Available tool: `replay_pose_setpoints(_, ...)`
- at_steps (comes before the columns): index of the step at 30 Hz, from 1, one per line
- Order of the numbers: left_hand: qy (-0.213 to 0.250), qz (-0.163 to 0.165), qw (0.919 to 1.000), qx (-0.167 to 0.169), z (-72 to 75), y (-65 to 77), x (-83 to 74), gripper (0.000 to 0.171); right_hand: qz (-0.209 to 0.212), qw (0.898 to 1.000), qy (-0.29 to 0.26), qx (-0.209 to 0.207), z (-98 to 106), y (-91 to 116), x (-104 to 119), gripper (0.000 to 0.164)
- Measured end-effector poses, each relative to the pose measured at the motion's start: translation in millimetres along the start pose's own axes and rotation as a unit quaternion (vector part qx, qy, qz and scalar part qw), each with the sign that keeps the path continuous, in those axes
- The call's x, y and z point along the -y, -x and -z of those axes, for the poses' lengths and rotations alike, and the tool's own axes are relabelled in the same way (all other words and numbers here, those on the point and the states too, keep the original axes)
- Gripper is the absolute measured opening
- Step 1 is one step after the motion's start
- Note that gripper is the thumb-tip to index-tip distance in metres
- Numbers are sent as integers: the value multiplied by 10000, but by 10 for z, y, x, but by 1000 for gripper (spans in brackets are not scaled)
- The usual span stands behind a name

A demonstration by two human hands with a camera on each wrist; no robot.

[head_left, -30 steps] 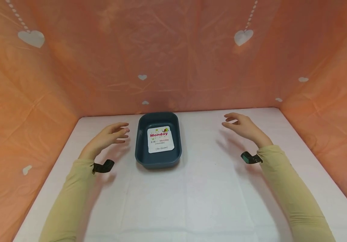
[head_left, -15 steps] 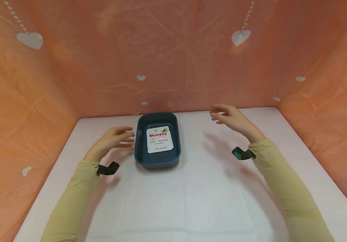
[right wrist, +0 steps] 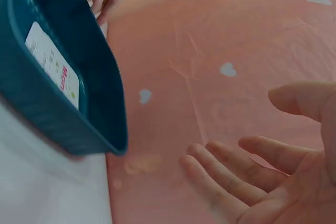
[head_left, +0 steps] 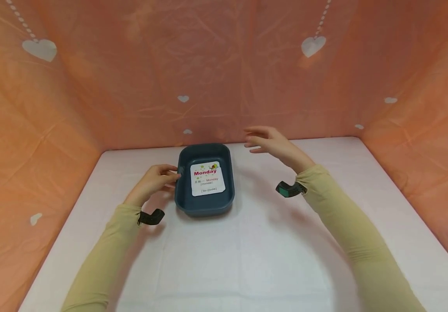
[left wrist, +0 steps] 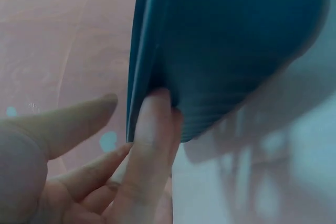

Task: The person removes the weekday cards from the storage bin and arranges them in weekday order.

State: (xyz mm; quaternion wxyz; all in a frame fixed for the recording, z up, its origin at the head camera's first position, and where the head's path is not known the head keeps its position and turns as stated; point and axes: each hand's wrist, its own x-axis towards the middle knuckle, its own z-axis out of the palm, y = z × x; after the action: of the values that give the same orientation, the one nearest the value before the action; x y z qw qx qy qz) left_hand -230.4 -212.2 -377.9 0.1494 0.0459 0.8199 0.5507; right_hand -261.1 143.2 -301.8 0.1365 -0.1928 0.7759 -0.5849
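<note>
A dark blue plastic tray point(head_left: 204, 207) stands on the white table, left of the middle. Inside it lies a white card point(head_left: 207, 178) printed "Monday" in red. My left hand point(head_left: 151, 184) is at the tray's left rim. In the left wrist view its fingers point(left wrist: 152, 129) reach the outer wall under the rim, while the thumb point(left wrist: 84, 121) stands apart from the rim. My right hand point(head_left: 272, 145) hovers to the right of the tray's far corner, holding nothing. The right wrist view shows its fingers point(right wrist: 231, 177) extended and spread, a gap away from the tray.
White cloth point(head_left: 239, 260) covers the table. Behind it and on both sides rises an orange curtain point(head_left: 227, 65) with white hearts. A black wrist device point(head_left: 151, 217) sits by the left cuff, another wrist device point(head_left: 291, 189) by the right.
My left hand has moved right, up to the tray's left rim. My right hand has swung left and farther back, closer to the tray. The tray and card have stayed in place.
</note>
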Motion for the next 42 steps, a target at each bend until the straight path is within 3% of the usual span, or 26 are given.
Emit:
replay_pose_setpoints(15,-221,-47,9994,-277,-57,-19,34,45,-373,9944,-965,210,-515,-334,-75,46)
replay_pose_setpoints(23,-229,-49,9993,-287,-63,-39,40,44,-1395,9772,-1569,332,-792,-463,-111,50)
replay_pose_setpoints(30,-359,33,9989,-289,-72,-37,26,44,-1928,9663,-1654,412,-989,-563,-234,51)
replay_pose_setpoints(37,-324,38,9991,-283,-78,-45,20,44,-2134,9636,-1573,342,-1067,-599,-327,51)
replay_pose_setpoints(42,-308,-12,9992,-248,-75,-50,21,45,-2245,9568,-1817,323,-1096,-623,-354,57)
